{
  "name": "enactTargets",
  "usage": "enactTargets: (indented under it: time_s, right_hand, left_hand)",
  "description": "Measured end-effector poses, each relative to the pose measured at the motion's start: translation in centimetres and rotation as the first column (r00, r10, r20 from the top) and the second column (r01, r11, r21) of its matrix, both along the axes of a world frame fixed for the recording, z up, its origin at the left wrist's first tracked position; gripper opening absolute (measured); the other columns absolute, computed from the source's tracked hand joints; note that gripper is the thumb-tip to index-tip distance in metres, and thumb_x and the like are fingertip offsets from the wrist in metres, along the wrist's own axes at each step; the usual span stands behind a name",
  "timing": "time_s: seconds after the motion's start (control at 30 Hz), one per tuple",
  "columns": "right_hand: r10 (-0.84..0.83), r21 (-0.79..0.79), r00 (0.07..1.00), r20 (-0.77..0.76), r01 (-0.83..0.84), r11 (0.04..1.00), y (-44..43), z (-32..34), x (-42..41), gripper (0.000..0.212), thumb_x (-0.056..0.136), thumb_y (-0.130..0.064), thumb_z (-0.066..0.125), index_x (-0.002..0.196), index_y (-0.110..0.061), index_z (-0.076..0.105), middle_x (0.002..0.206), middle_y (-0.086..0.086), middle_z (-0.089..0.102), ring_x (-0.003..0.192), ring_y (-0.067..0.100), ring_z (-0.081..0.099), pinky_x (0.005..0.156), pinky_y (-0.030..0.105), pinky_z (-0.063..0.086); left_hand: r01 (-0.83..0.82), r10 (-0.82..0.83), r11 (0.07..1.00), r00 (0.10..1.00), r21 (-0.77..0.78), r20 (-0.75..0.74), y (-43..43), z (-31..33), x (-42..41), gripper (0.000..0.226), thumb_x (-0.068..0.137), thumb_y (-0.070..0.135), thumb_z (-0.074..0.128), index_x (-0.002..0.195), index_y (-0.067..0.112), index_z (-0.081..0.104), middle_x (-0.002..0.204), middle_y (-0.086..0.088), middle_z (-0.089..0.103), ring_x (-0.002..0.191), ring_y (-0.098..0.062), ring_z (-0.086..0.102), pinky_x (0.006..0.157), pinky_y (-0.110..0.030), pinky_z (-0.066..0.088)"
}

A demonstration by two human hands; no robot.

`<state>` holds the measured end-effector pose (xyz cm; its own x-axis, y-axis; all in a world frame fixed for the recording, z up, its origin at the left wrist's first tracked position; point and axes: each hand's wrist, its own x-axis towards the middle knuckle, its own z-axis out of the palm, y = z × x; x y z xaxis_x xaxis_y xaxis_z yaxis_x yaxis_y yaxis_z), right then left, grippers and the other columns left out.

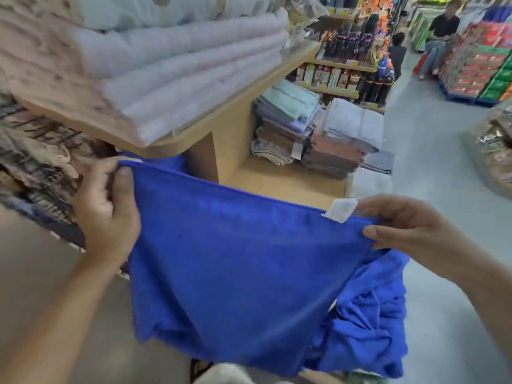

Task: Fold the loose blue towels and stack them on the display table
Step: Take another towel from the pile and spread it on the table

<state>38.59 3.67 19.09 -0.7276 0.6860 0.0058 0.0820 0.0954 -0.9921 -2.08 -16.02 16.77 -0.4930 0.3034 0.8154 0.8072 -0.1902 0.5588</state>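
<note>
The person holds a blue towel (235, 273) spread out in the air in front of the display table (230, 134). The left hand (108, 209) pinches the upper left corner between thumb and curled fingers. The right hand (415, 228) pinches the upper right corner, just beside a white label (340, 210) sewn to the edge. The top edge runs taut between the hands and the rest hangs down flat.

A heap (368, 328) of loose blue towels lies crumpled at lower right, partly behind the held one; what it rests on is mostly hidden.

The table is light wood, in steps. Its upper top carries a stack of pale folded towels (180, 65) that reaches the front edge. The lower shelf (277, 184) is bare wood near the front, and at its back stand stacks (318, 134) of folded cloths in green, brown, pink and grey. Brown patterned fabric (36, 162) lies to the left, beside the left hand.

The floor (432, 167) is smooth grey. Past the table, wooden shelves (346, 67) hold bottles and packets. Red and green boxes (482, 70) are piled on a pallet at far right. Two people are in the aisle, one seated (440, 34), one lower (397, 51).
</note>
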Motion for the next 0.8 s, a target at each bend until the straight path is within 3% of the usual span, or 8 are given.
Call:
enactTargets:
  time_s: [0.1,0.2,0.27,0.43,0.53,0.6,0.67,0.8]
  right_hand:
    - [-0.083,-0.087,0.992,0.097,0.092,0.992,-0.2,-4.4,-1.8,0.031,0.078,-0.006,0.077,0.107,-0.016,0.077,0.096,0.018,0.070,0.084,0.019,0.072,0.072,0.028,0.061]
    - [-0.163,-0.088,0.972,0.168,0.180,0.980,0.2,-7.3,-3.2,0.026,0.085,0.006,0.073,0.101,-0.014,0.074,0.082,0.005,0.068,0.072,0.009,0.069,0.066,0.020,0.058]
    - [-0.235,-0.069,0.954,0.187,0.251,0.966,1.1,-8.2,-3.7,0.024,0.086,0.006,0.073,0.099,-0.014,0.073,0.079,0.002,0.069,0.067,0.007,0.066,0.064,0.016,0.054]
    - [-0.398,-0.041,0.901,0.172,0.410,0.911,4.4,-7.5,-5.0,0.015,0.088,0.001,0.074,0.098,-0.009,0.069,0.073,0.001,0.066,0.045,0.011,0.046,0.044,0.021,0.042]
    - [-0.481,-0.076,0.862,0.162,0.497,0.864,7.2,-6.0,-6.2,0.014,0.090,0.000,0.073,0.097,-0.011,0.068,0.076,0.003,0.065,0.040,0.010,0.042,0.041,0.019,0.040]
    - [-0.524,-0.086,0.836,0.163,0.541,0.836,9.2,-5.1,-7.1,0.013,0.093,-0.001,0.070,0.095,-0.013,0.067,0.077,0.001,0.067,0.041,0.007,0.045,0.042,0.017,0.043]
    - [-0.570,-0.133,0.808,0.148,0.587,0.798,11.1,-4.7,-8.1,0.015,0.095,0.000,0.067,0.092,-0.015,0.066,0.079,0.002,0.067,0.044,0.005,0.054,0.047,0.017,0.050]
    - [-0.669,-0.204,0.731,0.132,0.681,0.704,14.4,-6.0,-9.9,0.015,0.097,0.006,0.060,0.096,-0.009,0.061,0.086,0.013,0.064,0.055,0.010,0.070,0.062,0.021,0.061]
  left_hand:
    - [0.037,-0.030,0.989,0.998,-0.145,0.052,0.2,-4.6,-1.3,0.022,0.108,0.030,0.043,0.112,0.047,0.057,0.102,0.033,0.061,0.093,0.012,0.056,0.084,-0.009,0.039]
    - [0.035,0.005,0.958,0.990,-0.285,0.139,1.7,-8.2,-2.2,0.024,0.104,0.031,0.045,0.110,0.020,0.066,0.098,0.016,0.064,0.086,0.008,0.055,0.083,-0.007,0.038]
    - [0.062,0.004,0.933,0.983,-0.355,0.183,3.2,-9.3,-2.8,0.033,0.103,0.033,0.046,0.111,0.007,0.064,0.096,0.002,0.064,0.085,-0.003,0.056,0.081,-0.015,0.042]
    - [0.119,-0.004,0.860,0.974,-0.496,0.227,9.4,-8.4,-4.9,0.040,0.103,0.048,0.042,0.109,0.015,0.064,0.079,0.003,0.064,0.071,-0.011,0.056,0.066,-0.038,0.041]
    - [0.179,-0.014,0.826,0.955,-0.534,0.297,14.1,-6.8,-5.9,0.048,0.104,0.050,0.043,0.118,0.011,0.067,0.107,-0.011,0.072,0.103,-0.029,0.065,0.089,-0.044,0.049]
    - [0.212,-0.023,0.784,0.949,-0.584,0.314,17.2,-5.6,-6.2,0.051,0.105,0.051,0.041,0.131,0.014,0.063,0.130,-0.009,0.066,0.127,-0.029,0.056,0.109,-0.041,0.040]
    - [0.279,-0.032,0.699,0.932,-0.659,0.361,20.0,-4.8,-6.0,0.055,0.105,0.052,0.038,0.137,0.012,0.059,0.138,-0.010,0.061,0.132,-0.031,0.052,0.112,-0.041,0.035]
    - [0.328,-0.139,0.666,0.937,-0.671,0.320,23.7,-4.9,-5.0,0.026,0.107,0.016,0.048,0.117,0.000,0.066,0.115,-0.023,0.069,0.111,-0.033,0.063,0.082,-0.015,0.035]
